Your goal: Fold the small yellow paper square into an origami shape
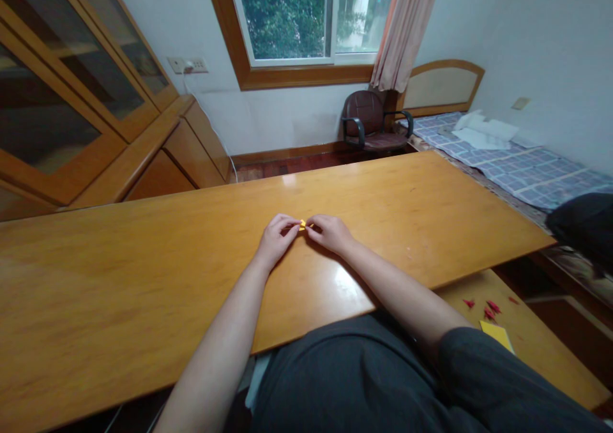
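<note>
Between my left hand (276,236) and right hand (330,232) I see an orange-yellow paper piece (302,225). The surface (143,280) under them is honey-brown wood. Right of the right hand are red paper scraps (488,308) and a yellow sheet (497,334). Beyond, I see a blue-and-white checked bed cover (527,171).

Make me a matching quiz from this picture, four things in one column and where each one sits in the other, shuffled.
1 small yellow paper
2 red paper bits
3 brown chair
4 white sheets

A on the bed
B below the window
C pinched between left hand and right hand
D on the low board at the right

Pairs: 1-C, 2-D, 3-B, 4-A.
</note>
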### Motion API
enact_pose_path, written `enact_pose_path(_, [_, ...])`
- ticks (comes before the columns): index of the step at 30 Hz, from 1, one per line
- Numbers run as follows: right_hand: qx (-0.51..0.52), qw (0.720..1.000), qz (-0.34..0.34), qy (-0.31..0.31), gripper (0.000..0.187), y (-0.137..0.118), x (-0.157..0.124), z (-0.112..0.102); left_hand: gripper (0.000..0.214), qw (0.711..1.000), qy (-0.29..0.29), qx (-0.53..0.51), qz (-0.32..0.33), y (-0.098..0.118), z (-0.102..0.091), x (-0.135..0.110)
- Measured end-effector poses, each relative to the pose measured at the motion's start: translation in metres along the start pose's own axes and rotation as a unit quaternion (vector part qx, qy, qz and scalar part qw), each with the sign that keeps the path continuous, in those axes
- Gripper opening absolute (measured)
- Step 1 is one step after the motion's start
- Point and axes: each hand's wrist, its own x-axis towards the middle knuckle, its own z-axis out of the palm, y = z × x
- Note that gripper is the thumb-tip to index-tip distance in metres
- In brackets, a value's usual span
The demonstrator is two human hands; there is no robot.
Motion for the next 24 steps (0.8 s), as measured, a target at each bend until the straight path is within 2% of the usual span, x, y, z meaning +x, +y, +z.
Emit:
enact_pose_path(9, [0.01,1.0,-0.014,0.009,0.012,-0.0025,0.0012,-0.0023,0.017,0.999,-0.002,0.035,0.033,-0.0039,0.0027,-0.0017])
enact_pose_path(17, [-0.039,0.994,-0.092,0.036,0.012,-0.0019,0.0025,-0.0041,0.012,0.994,0.014,0.091,0.061,0.0028,0.0016,-0.0004])
enact_pose_path(24, [-0.037,0.994,-0.097,0.036,0.012,-0.0014,0.0028,-0.0044,0.014,0.99,0.014,0.12,0.074,0.004,0.0006,0.0006])
